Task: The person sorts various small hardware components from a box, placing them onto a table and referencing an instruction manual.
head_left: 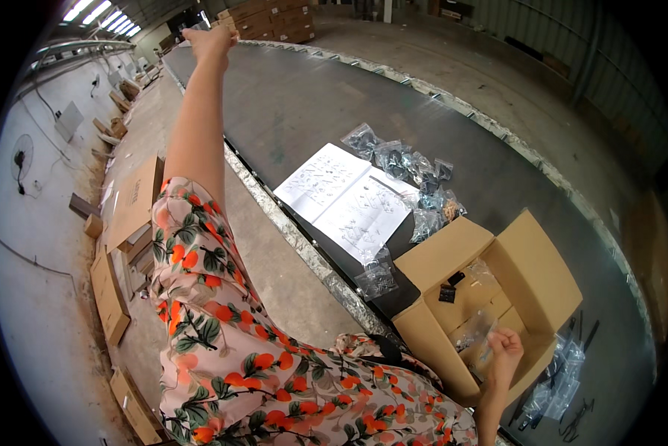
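Note:
My left arm stretches far out along the belt, and my left hand is at its far end with the fingers closed. Something small, clear and shiny shows at its fingertips, too small to name. Above the open cardboard box, my right hand pinches a clear plastic bag. Inside the box lie a small black part and more clear bags. An open instruction booklet with line drawings lies left of the box. Bags of hardware line its far right side, and another bag lies by its near corner.
The dark conveyor belt has a worn metal edge. Right of the box are more clear bags and black rods. Cardboard cartons stand on the floor at left; stacked cartons stand beyond the belt.

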Demonstrator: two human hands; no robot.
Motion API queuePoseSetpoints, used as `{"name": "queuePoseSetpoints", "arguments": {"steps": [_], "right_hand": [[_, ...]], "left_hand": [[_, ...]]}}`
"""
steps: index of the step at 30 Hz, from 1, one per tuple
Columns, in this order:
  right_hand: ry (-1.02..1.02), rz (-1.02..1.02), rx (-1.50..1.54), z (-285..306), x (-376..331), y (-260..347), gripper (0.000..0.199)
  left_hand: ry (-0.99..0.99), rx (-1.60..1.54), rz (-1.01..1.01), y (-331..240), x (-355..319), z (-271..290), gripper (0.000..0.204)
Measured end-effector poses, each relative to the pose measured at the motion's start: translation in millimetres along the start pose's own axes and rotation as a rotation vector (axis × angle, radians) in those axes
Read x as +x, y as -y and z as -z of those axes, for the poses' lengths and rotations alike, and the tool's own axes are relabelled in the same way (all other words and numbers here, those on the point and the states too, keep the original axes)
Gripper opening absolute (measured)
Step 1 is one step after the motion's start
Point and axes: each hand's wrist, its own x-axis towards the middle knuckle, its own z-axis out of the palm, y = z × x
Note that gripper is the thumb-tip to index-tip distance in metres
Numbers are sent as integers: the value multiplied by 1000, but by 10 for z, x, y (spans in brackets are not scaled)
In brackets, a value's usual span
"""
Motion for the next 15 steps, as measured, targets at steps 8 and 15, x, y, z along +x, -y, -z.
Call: {"name": "queuePoseSetpoints", "arguments": {"steps": [8, 15], "right_hand": [[-16, 17, -10, -65, -173, -41, 18], [-50, 99, -76, 2, -93, 57, 11]], "left_hand": [[396, -138, -64, -57, -1082, -672, 84], [262, -33, -49, 244, -289, -665, 60]]}}
